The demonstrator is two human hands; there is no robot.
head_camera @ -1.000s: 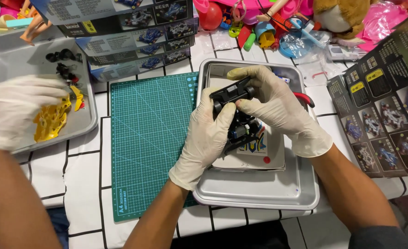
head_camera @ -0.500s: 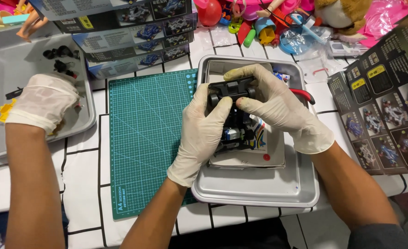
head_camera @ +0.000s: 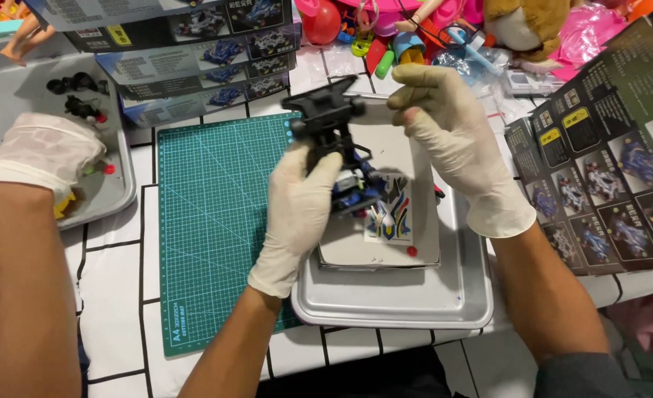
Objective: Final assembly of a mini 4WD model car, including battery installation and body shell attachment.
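My left hand (head_camera: 300, 210), in a white glove, grips a black toy car chassis (head_camera: 330, 129) with blue parts and holds it tilted up above a metal tray (head_camera: 415, 306). My gloved right hand (head_camera: 452, 140) hovers just right of the chassis's front bumper, fingers loosely curled and holding nothing. Under the chassis a sticker sheet (head_camera: 389, 217) lies on a grey booklet inside the tray.
A green cutting mat (head_camera: 208, 214) lies left of the tray. Another person's gloved hand (head_camera: 42, 151) rests over a second metal tray (head_camera: 112, 195) holding small black parts and a yellow piece. Model kit boxes (head_camera: 193, 44) and toys crowd the back; a printed leaflet (head_camera: 606, 169) lies at right.
The chassis has been lifted and tipped upright in my left hand. My right hand has let go of it and moved up and to the right.
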